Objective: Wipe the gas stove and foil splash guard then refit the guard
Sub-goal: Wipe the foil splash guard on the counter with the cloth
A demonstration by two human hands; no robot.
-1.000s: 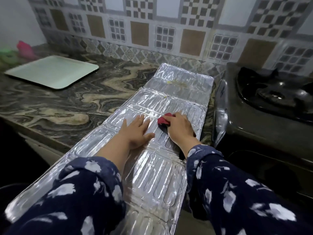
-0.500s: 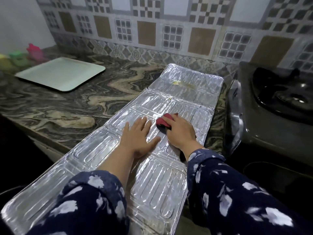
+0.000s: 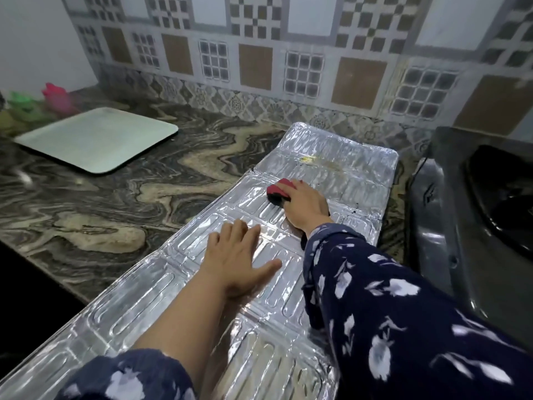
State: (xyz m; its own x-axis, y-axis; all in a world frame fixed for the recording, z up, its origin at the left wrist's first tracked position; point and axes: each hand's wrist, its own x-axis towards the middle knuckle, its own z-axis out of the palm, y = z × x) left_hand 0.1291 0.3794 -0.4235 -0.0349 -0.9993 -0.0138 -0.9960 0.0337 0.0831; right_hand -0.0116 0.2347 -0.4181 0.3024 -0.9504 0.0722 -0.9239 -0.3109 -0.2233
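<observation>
Right hand (image 3: 307,204) grips sponge (image 3: 279,191); left hand (image 3: 237,258) flat on foil guard (image 3: 178,287)

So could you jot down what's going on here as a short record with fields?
place: marbled kitchen counter, patterned tile wall behind
foil splash guard: lying flat on the counter, yellowish stain near its far end
left hand: flat, fingers straight, pressing the guard down
right hand: pressing a red and black sponge on the guard
gas stove: to the right
pale tray: far left on the counter

Foil guard (image 3: 331,168) flat on counter (image 3: 115,209), stove (image 3: 467,215) right, tray (image 3: 98,140) left.
</observation>
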